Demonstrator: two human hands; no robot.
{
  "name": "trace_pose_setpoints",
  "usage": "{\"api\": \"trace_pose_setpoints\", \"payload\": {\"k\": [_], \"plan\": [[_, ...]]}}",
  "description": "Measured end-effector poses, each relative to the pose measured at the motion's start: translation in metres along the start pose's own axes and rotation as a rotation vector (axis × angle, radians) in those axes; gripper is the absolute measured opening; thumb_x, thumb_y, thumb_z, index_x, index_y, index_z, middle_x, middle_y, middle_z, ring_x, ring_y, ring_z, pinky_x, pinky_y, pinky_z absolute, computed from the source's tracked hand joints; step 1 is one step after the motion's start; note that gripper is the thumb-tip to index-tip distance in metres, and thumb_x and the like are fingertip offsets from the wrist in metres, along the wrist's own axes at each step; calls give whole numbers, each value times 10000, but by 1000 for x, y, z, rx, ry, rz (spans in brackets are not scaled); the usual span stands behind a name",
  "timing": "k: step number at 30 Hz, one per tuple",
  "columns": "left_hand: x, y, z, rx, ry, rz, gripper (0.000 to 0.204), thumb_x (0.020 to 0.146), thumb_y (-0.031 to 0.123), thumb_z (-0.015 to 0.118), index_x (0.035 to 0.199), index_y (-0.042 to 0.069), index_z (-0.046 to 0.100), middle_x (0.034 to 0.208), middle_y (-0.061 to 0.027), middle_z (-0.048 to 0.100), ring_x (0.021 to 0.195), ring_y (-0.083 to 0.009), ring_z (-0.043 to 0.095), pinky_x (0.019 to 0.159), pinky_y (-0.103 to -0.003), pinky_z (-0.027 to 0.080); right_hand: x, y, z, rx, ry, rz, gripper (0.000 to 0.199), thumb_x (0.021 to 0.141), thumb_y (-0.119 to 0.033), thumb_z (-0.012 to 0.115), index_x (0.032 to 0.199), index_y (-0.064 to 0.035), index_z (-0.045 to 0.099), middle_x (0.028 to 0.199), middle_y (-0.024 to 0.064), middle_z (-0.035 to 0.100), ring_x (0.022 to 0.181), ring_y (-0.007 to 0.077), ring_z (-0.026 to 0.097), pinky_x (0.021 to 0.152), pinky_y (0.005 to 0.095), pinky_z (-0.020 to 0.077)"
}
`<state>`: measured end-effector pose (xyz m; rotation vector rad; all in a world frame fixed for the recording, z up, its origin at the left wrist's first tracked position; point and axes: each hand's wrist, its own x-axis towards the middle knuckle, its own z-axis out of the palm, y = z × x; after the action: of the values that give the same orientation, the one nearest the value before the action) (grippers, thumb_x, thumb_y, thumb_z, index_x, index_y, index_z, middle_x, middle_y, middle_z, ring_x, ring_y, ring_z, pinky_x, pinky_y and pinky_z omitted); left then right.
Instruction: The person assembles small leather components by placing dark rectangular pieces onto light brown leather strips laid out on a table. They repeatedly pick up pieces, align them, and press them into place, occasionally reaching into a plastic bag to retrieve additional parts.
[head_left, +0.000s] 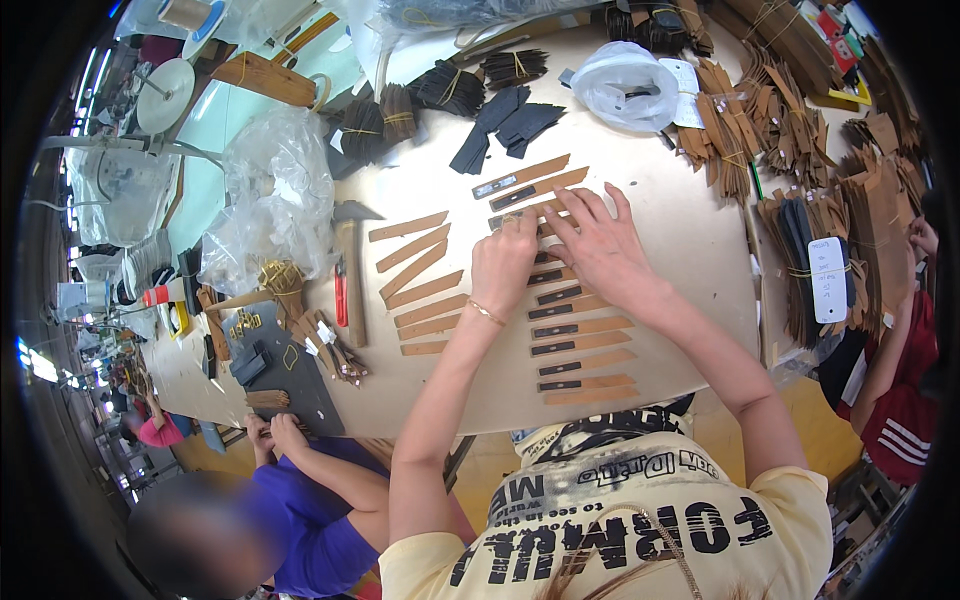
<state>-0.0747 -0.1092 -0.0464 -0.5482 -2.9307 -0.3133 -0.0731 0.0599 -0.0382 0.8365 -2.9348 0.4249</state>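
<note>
Through the head camera I see the left hand (508, 252) bunched narrow over a slim brown leather strip with a dark patch (545, 211); I can't tell whether its fingertips pinch anything. The right hand (606, 243) is spread wide, fingertips down around the same strip. It lies near the top of a column of brown leather strips (592, 340), most bearing a black rectangular patch at the left end. To the left, plain brown strips (415, 226) lie unpatched, so I'd judge the column well along and that group untouched. Beyond them rests a wooden-handled hammer (352, 290); farther up lie flat black pieces (528, 128), and to the right, tied brown bundles (730, 125).
</note>
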Motion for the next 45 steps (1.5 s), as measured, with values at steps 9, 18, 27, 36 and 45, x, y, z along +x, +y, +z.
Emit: {"api": "trace_pose_setpoints", "payload": {"k": [9,18,27,36,45], "plan": [[4,-4,1,-315,121,-119,169,833,26,597,1000,16,621,706,-172,646,632,-330,661,546,-400,529,-1,0,-2,-5,-4,-6,462,904,-326,600,1285,-68,562,1349,113,496,1285,247,418,1126,524,201],[0,-3,0,-140,56,-70,196,819,36,606,1014,39,599,743,-150,657,631,-314,675,523,-385,538,-1,0,1,-18,-19,2,475,906,-341,599,1294,-71,558,1368,117,486,1293,255,410,1130,526,196],[8,0,-4,-334,120,-258,84,919,70,554,963,16,601,684,-190,642,605,-337,650,533,-406,514,-1,0,-1,-18,-34,-1,481,911,-344,590,1309,-78,544,1375,109,479,1295,250,403,1132,520,193],[-4,-6,-4,-191,102,-104,193,851,108,649,1029,36,645,740,-153,658,621,-286,666,535,-362,529,-2,-1,0,-13,-34,3,465,923,-332,574,1314,-82,537,1380,105,475,1302,249,397,1133,521,189],[-1,-2,3,-29,-16,-67,200,850,80,623,1047,44,612,695,-128,636,613,-261,669,517,-349,530,-2,-2,-2,-18,-50,12,456,914,-301,589,1311,-85,530,1380,105,462,1305,255,386,1133,521,189]]}}
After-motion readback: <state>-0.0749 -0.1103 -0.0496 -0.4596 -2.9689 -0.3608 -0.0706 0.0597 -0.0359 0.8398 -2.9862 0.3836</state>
